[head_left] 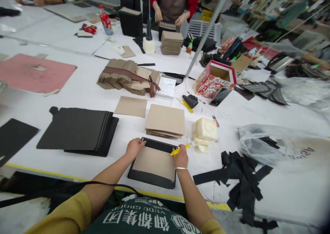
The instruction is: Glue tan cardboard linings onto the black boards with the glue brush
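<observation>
- A black panel (152,180) is lying at the lower centre of the frame, on the white table (288,199) near its yellow-taped edge, and a tan board (154,163) is resting on top, leaving black showing above and below it.
- The left hand (135,148) is pinching the panel's upper left corner, thumb pressing on top.
- The right hand (180,157) is grasping a yellow tool (176,152) at the panel's upper right corner; whether those fingers are also gripping the panel, I cannot tell from here.
- Just above the panel, a stack of tan boards (165,118) is sitting at the centre, with a single tan sheet (131,106) lying to its left.
- Right of that stack, a whitish block-shaped container (205,129) is standing near the right hand.
- At centre left, a pile of black panels (74,127) is spreading slightly out of line.
- Black strips (239,179) are tangling at the lower right, beside a clear plastic bag (257,142).
- Farther up, a ribbon-tied bundle (116,74) is leaning over, and a red patterned box (206,84) is standing open.
- At the top centre, a co-worker in red sleeves (193,1) is handling a stack.
</observation>
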`<state>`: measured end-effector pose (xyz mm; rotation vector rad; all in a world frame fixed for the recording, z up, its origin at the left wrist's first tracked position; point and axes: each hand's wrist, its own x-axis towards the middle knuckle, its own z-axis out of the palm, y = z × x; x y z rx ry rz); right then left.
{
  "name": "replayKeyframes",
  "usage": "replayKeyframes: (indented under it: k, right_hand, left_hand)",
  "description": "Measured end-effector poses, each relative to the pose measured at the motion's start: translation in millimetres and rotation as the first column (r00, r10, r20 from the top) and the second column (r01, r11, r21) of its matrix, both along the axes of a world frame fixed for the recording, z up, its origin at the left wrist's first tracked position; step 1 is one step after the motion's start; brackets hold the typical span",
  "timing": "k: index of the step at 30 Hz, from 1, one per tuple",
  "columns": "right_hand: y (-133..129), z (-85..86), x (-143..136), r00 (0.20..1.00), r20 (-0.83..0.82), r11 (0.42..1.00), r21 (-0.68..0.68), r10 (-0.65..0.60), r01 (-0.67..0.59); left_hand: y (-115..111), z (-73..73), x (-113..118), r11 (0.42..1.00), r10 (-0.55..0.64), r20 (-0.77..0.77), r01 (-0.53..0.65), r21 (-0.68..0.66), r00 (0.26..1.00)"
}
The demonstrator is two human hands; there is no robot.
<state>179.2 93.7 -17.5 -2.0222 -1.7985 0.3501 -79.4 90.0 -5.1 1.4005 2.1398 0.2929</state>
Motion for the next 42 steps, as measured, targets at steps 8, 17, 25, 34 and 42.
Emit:
replayKeyframes:
  k: [8, 17, 25, 34, 42]
  right_hand:
    - [-38.4, -1.7, -23.2, 0.875, 0.033, 0.844, 0.246, 0.484, -0.476]
    - [-57.2, -7.9, 22.0, 0.921, 0.244, 0.919, 0.182, 0.303, -0.35]
    - [-61.3, -13.0, 5.2, 0.822, 0.214, 0.768, 0.294, 0.528, -0.57]
    - [-61.4, 3.3, 2.1, 0.86, 0.089, 0.808, 0.305, 0.503, -0.504]
    - [-87.0, 54.1, -34.8, 0.869, -0.179, 0.865, 0.311, 0.461, -0.395]
  left_hand:
    - [-37.7, -1.3, 20.7, 0.566, -0.652, -0.383, 0.757, 0.327, 0.654]
    - [-58.4, -5.6, 4.3, 0.589, -0.632, -0.434, 0.762, 0.27, 0.642]
    - [-79.7, 52.9, -92.5, 0.691, -0.23, -0.498, 0.5, 0.522, 0.836]
    - [-78.9, 109.0, -296.9, 0.873, 0.481, -0.326, -0.479, 0.092, 0.814]
    - [-123.3, 153.6, -307.0, 0.779, 0.531, 0.142, -0.547, 0.306, 0.836]
